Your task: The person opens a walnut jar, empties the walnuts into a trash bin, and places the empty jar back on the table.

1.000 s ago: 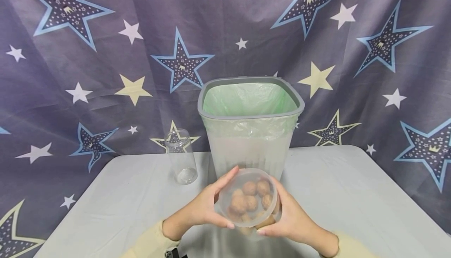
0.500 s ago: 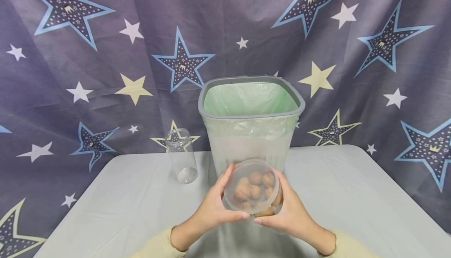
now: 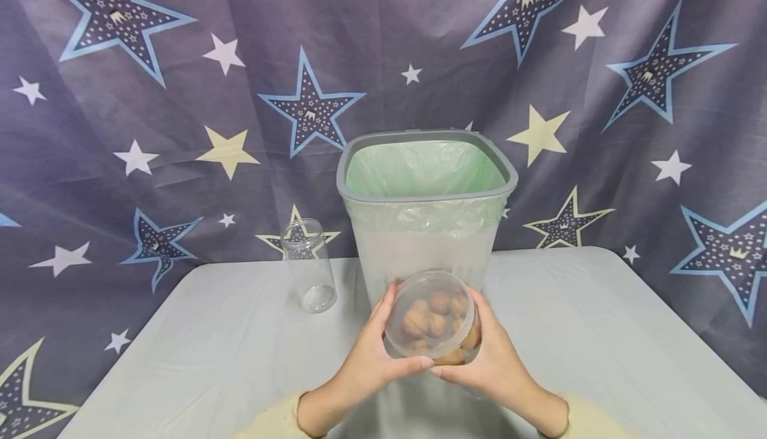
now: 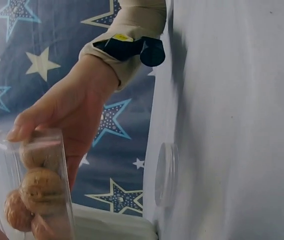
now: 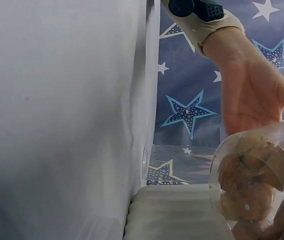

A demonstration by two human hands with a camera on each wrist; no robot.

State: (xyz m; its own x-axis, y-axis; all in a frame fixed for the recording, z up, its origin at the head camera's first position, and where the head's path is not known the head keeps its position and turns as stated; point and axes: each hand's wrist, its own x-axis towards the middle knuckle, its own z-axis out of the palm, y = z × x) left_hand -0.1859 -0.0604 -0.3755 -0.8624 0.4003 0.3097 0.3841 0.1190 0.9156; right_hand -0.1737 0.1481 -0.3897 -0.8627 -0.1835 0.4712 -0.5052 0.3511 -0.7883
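Note:
A clear plastic jar of walnuts [image 3: 428, 316] is gripped between both hands above the table, in front of a bin. Its round, translucent top tilts toward the head camera. My left hand [image 3: 368, 352] grips its left side, fingers along the wall and thumb at the lower rim. From the other side my right hand [image 3: 500, 359] grips it, the two thumb tips nearly meeting. Walnuts [image 4: 42, 190] press against the clear wall in the left wrist view. The right wrist view shows the jar's rounded end with walnuts [image 5: 246, 200] inside. Part of each hand's fingers is hidden behind the jar.
A tall pale bin [image 3: 425, 246] with a grey rim and green liner stands behind the hands. An empty clear jar [image 3: 308, 269] stands to its left. A clear round lid [image 4: 166, 175] lies on the white-covered table [image 3: 575, 332]. A starry curtain [image 3: 180, 92] hangs behind.
The jar has risen toward the bin and shifted slightly right, both hands still gripping it. Over the last half second it has moved only a little. The bin and empty jar have stayed put.

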